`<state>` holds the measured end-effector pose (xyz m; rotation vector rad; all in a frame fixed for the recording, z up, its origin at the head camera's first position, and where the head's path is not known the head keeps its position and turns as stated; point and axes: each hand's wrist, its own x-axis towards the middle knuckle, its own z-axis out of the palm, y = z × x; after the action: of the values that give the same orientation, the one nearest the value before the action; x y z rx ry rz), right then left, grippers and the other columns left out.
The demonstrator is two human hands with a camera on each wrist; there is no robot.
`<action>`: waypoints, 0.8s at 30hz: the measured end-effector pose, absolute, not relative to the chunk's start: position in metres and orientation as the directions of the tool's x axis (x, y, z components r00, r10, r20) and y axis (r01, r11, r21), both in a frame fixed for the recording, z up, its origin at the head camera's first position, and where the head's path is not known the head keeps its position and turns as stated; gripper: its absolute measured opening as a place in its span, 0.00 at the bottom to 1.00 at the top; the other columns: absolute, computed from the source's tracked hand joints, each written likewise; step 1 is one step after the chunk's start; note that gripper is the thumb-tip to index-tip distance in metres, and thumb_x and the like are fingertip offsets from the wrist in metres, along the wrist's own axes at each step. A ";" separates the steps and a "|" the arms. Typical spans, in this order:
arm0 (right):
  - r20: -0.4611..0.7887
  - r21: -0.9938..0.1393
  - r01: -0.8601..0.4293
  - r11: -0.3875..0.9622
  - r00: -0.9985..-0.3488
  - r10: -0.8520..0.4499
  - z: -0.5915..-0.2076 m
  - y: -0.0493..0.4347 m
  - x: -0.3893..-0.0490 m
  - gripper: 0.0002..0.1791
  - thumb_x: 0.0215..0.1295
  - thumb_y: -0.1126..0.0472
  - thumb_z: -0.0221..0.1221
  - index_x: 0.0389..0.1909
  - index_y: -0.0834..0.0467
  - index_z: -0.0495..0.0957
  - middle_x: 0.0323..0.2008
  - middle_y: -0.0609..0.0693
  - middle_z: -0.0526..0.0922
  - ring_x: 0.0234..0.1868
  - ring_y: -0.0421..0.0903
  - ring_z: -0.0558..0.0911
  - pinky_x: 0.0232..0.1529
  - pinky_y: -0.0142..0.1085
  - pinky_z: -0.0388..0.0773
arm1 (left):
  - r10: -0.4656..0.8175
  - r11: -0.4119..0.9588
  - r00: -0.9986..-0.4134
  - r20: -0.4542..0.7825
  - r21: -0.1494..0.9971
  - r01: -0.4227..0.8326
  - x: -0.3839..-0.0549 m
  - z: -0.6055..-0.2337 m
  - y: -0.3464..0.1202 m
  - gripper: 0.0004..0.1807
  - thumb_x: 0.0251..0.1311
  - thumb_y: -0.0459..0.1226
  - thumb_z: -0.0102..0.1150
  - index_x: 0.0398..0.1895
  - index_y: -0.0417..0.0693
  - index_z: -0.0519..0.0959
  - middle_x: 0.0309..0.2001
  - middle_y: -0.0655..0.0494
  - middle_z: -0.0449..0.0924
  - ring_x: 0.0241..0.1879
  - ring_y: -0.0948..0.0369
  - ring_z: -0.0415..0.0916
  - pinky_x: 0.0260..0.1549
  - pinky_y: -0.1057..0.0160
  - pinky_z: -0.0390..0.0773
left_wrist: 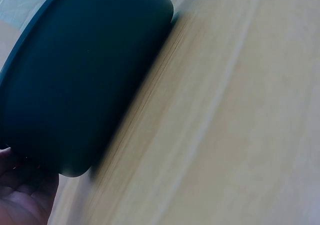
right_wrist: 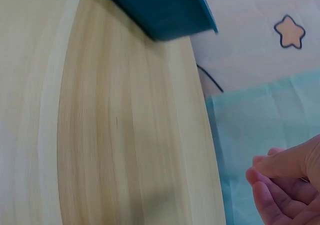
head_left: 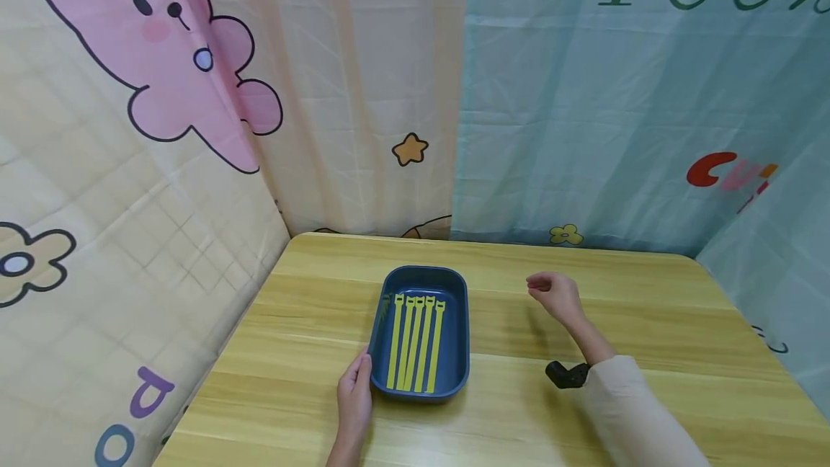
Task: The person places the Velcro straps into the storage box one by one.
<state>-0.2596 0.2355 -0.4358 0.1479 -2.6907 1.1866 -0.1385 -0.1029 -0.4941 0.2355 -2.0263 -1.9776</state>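
Note:
A dark blue rectangular tray [head_left: 456, 380] with rounded corners stands on the table in the head view. Inside lie several yellow hook-and-loop cable ties [head_left: 415, 343], side by side lengthwise, their slotted heads toward the far end. My left hand [head_left: 355, 395] grips the tray's near left corner, thumb at the rim; in the left wrist view its fingers [left_wrist: 30, 195] meet the tray's outer wall, partly hidden by it. Right of the tray, my right hand [head_left: 556, 295] is raised over the table, apart from everything. Its fingers [right_wrist: 272, 205] are loosely bent near the thumb, holding nothing visible.
The wood-grain table [head_left: 311, 308] reaches back to printed curtains [head_left: 363, 92] behind and at both sides. A black wrist device [head_left: 567, 375] sits at the right sleeve [head_left: 632, 402]. The tray's wall reflects a cable tie.

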 end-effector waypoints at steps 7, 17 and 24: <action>0.219 -0.693 -0.137 0.707 -0.975 0.026 -0.444 0.266 -0.261 0.11 0.50 0.68 0.56 0.37 0.67 0.75 0.33 0.60 0.78 0.33 0.52 0.77 0.30 0.41 0.76 | -0.335 0.065 -0.935 0.116 0.993 0.100 -0.139 -0.495 -0.102 0.21 0.61 0.42 0.41 0.50 0.34 0.68 0.51 0.47 0.68 0.53 0.58 0.61 0.51 0.64 0.62; 0.143 -0.657 -0.063 0.751 -0.989 0.042 -0.450 0.297 -0.263 0.13 0.51 0.71 0.55 0.39 0.71 0.73 0.35 0.64 0.76 0.35 0.55 0.75 0.32 0.42 0.76 | -0.325 0.055 -0.937 0.131 0.991 0.119 -0.139 -0.495 -0.102 0.20 0.61 0.40 0.41 0.49 0.33 0.68 0.50 0.47 0.68 0.53 0.58 0.61 0.50 0.66 0.62; 0.049 -0.550 -0.108 0.828 -0.994 -0.097 -0.456 0.308 -0.268 0.15 0.53 0.70 0.53 0.42 0.72 0.71 0.39 0.67 0.73 0.41 0.60 0.71 0.37 0.47 0.73 | -0.328 0.051 -0.936 0.126 0.992 0.115 -0.140 -0.495 -0.102 0.20 0.61 0.41 0.41 0.49 0.34 0.68 0.50 0.48 0.68 0.52 0.58 0.62 0.50 0.67 0.62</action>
<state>-0.2685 0.3084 -0.4564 0.1672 -2.9858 0.8993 -0.1403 -0.1017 -0.4946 0.2148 -2.0174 -1.9539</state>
